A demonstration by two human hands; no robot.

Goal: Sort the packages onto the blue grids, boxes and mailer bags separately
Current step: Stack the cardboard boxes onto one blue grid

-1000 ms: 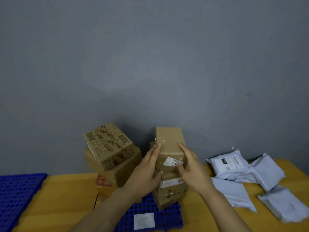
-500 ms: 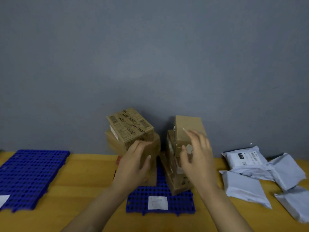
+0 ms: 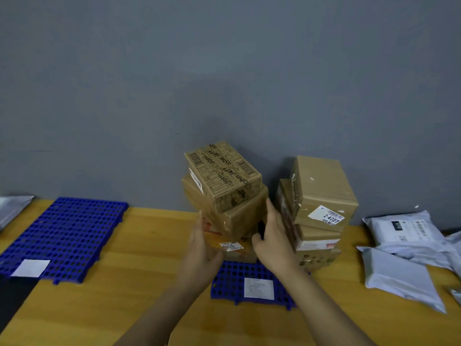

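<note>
**A:** What have you got, counted?

**B:** Two blue grids. The near grid [image 3: 229, 278] lies under my wrists and carries the boxes. The far grid [image 3: 64, 233] lies well to the left of my left fingers [image 3: 199, 221]. Each has one white slip on it. The boxes stand in two stacks. The left stack [image 3: 234, 221] sits between my hands: three boxes, with a printed box [image 3: 224, 176] on top. The right stack [image 3: 319, 216] is just right of my right fingers [image 3: 270, 211], at least three boxes; I can't count closer. For mailer bags [image 3: 404, 245], at least three are heaped well to the right, and one grey bag [image 3: 12, 208] lies far left.

**A:** And your hands?

**B:** My left hand [image 3: 202, 248] and right hand [image 3: 274, 238] are both spread, with the fingers straight, flanking the left stack's lower boxes. It's too blurred to tell whether they touch.

**A:** The room?

**B:** A yellow wooden table [image 3: 149, 245] and a plain grey wall [image 3: 224, 71] behind it.

**A:** Anything different from half a second ago?

**B:** My right hand was up on the right stack's top box. It has since come down between the stacks.
</note>
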